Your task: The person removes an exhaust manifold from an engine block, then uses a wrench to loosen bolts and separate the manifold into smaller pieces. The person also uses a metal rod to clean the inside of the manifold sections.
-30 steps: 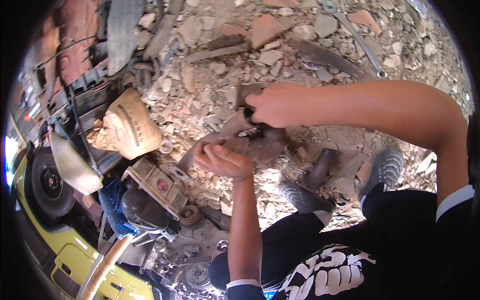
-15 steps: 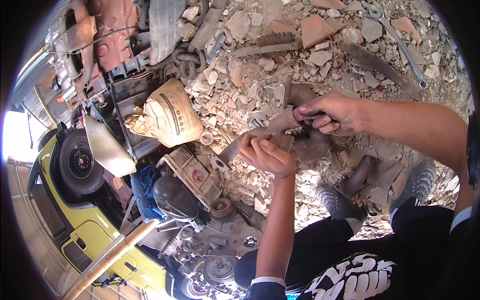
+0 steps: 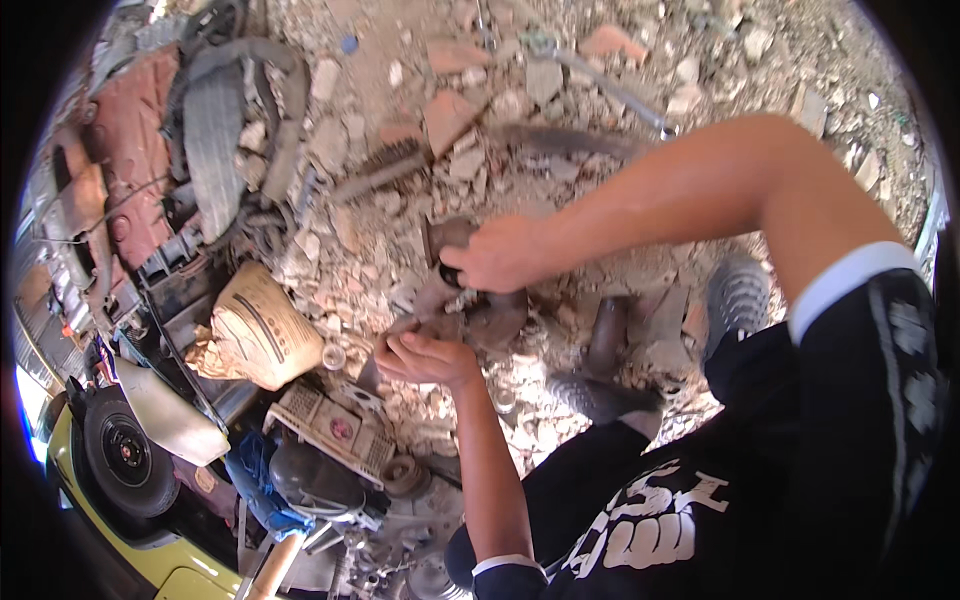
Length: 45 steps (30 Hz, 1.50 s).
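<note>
Rusty metal part (image 3: 470, 305), an elbow-like pipe pc, sits on the rubble (image 3: 380, 250) between both hands. Right hand (image 3: 500, 255) is closed round its upper end, fingers wrapped tight. Left hand (image 3: 425, 358) curls shut at the lower end, pinching the part's edge; what's under the fingertips can't be made out. To do this well, prob best the left braces low while the right works the top, wrists in line w/ the part. Long axis runs from lower left by the left hand up to the right hand; wide end points up. Left of the hands: tan sack (image 3: 255, 325); right of them: dark shoe (image 3: 600, 395).
</note>
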Each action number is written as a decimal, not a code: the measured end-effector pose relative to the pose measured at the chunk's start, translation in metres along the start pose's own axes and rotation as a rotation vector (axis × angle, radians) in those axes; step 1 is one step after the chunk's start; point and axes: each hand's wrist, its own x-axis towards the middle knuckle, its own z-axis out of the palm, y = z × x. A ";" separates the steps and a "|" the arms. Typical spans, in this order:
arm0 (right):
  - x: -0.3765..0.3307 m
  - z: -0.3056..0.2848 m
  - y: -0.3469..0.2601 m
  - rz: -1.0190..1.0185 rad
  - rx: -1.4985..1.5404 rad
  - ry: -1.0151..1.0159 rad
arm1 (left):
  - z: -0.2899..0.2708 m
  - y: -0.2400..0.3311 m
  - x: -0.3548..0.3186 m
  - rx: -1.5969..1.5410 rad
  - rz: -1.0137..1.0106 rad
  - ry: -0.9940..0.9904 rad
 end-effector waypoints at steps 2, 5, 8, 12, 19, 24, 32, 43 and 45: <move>-0.004 0.025 0.010 0.051 0.087 0.043 | 0.013 -0.005 -0.010 -0.044 0.024 0.036; 0.003 0.041 0.011 0.003 0.318 0.128 | 0.000 0.010 -0.004 -0.073 0.009 0.007; 0.009 0.040 0.012 0.210 0.800 0.105 | 0.010 -0.008 -0.012 -0.014 0.085 0.072; 0.002 0.002 0.009 0.611 1.541 -0.130 | 0.002 0.013 0.006 -0.025 0.007 -0.038; -0.007 -0.001 0.018 0.806 2.219 -0.073 | 0.001 0.023 0.011 -0.091 -0.015 -0.074; 0.000 0.020 -0.012 0.805 2.038 -0.003 | -0.003 0.012 0.003 -0.075 -0.023 -0.035; -0.005 0.025 0.010 0.077 0.433 0.099 | -0.004 0.002 -0.003 -0.066 -0.017 -0.027; 0.014 0.009 -0.005 0.591 1.379 -0.055 | -0.005 0.017 0.003 -0.014 -0.028 0.016; 0.015 0.018 -0.001 0.720 1.696 -0.066 | -0.003 0.012 0.005 -0.031 0.000 -0.026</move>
